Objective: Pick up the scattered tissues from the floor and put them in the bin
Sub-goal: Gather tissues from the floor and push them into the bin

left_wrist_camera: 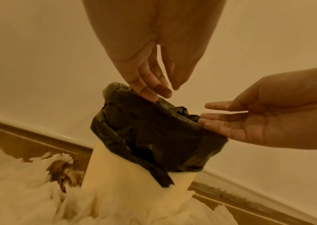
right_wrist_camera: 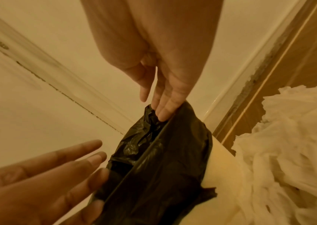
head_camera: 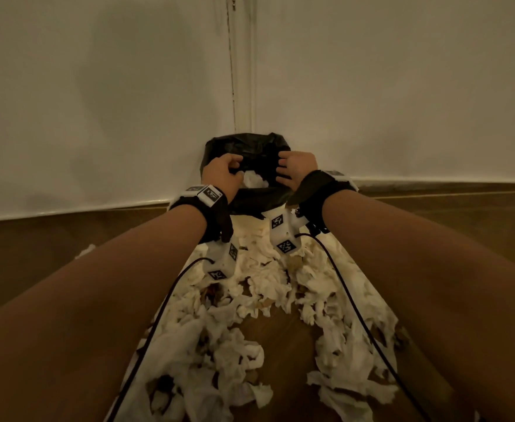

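We observe our left hand [head_camera: 222,175] and right hand [head_camera: 297,172] extended over the bin [left_wrist_camera: 138,175], fingers loose and empty, tissues [head_camera: 244,315] heaped below our wrists on the floor.

Bare forearms w/ black wrist straps [head_camera: 216,217], white tagged camera mounts [head_camera: 283,234], black cables [head_camera: 341,287].

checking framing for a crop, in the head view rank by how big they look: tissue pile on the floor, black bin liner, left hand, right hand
1. tissue pile, by far the largest, spreading over the floor toward the camera.
2. black bin liner, partly hidden behind the hands.
3. left hand and right hand: they look alike in size, so no ranking between them.
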{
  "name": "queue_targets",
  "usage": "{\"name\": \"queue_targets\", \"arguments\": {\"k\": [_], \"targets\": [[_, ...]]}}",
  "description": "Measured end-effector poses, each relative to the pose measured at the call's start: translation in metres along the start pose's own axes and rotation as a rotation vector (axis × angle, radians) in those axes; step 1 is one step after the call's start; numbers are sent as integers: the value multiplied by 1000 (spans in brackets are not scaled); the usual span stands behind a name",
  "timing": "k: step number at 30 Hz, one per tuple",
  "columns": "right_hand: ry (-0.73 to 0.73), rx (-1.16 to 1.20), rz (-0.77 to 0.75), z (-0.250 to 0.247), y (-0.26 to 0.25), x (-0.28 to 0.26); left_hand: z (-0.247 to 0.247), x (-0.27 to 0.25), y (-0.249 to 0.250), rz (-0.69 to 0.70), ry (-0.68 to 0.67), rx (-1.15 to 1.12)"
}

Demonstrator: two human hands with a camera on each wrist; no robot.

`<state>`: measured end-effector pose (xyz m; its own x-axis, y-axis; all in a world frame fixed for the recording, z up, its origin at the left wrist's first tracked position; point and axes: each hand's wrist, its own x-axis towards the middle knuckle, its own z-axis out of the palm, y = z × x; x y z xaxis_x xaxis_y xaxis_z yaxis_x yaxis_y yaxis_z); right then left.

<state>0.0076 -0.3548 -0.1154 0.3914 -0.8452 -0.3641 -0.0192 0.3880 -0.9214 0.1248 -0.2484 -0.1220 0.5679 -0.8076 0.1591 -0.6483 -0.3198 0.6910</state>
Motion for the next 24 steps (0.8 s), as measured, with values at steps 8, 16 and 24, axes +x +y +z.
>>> {"name": "queue_targets", "arguments": {"k": [8, 16, 24], "targets": [[153, -10, -17, -32, 40, -58, 8, -77, -2, -119, -21, -298], [165, -217, 104, -47, 135, -117, 31, -164, -27, -297, -154, -254], [-18, -504, 219, -58, 212, -147, 52, -214, -76, -206, -504, 189]]}}
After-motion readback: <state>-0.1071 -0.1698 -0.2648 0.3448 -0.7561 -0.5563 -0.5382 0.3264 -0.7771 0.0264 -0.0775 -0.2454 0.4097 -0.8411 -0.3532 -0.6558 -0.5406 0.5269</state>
